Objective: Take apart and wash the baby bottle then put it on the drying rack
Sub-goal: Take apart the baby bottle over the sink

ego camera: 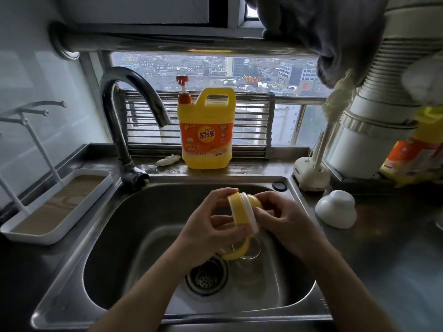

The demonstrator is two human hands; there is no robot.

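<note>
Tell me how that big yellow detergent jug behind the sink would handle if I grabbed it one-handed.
Probably heavy: the detergent jug is large, though its fill level cannot be seen. Its moulded handle should give a firm hold. It stands on a wet-looking ledge, so a push may slide it rather than tip it.

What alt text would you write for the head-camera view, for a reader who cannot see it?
Two hands hold a yellow bottle top over a steel sink: the left hand grips its ring, the right hand pinches the nipple end. A yellow detergent jug stands behind; a white drying rack sits left.
</note>
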